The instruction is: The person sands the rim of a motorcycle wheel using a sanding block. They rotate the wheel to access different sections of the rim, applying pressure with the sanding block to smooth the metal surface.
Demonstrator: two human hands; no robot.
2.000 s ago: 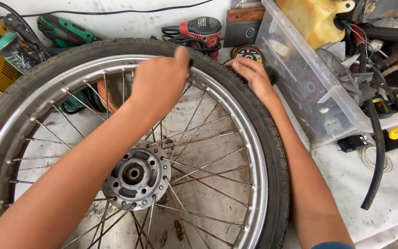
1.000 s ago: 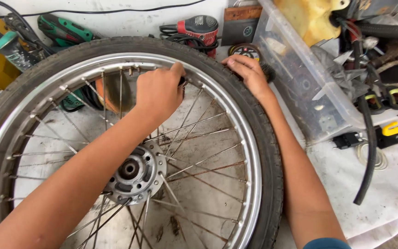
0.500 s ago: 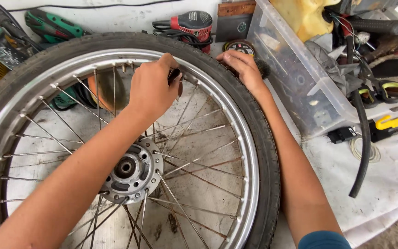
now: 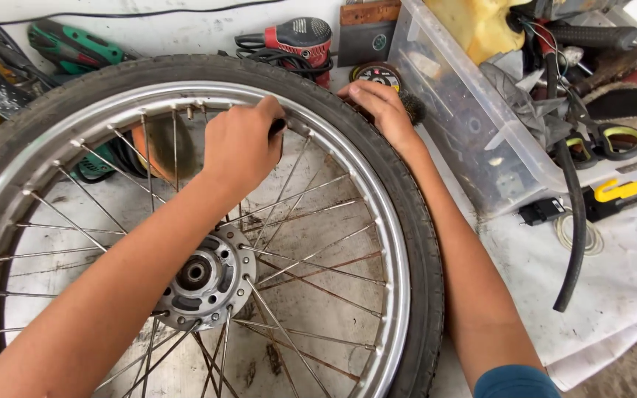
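Covered in a stained white cloth (image 4: 613, 295), the bench (image 4: 186, 33) carrying everything here. Lying flat across most of it, a spoked wheel (image 4: 311, 221) with black tyre (image 4: 399, 184), shiny metal rim (image 4: 388, 250) and grey hub (image 4: 200, 276) at centre; several spokes rusty. To the right, just beside the tyre, a clear plastic bin (image 4: 473, 125) holding a yellow container (image 4: 481, 26) and grey rag. Draped down from the bin side, a black hose (image 4: 573, 221). Further right, yellow-and-black tools (image 4: 617, 188). Along the far edge, a red power drill (image 4: 296, 37), a green power tool (image 4: 75, 48), a yellow machine at far left. Under the spokes, an orange disc (image 4: 160, 147). Left hand (image 4: 241, 147) inside the rim near its far side, fingers closed around a small dark tool (image 4: 277, 127) set against the rim. Right hand (image 4: 377, 103) resting on the tyre's far outer edge, fingers curled over the tread, gripping it.
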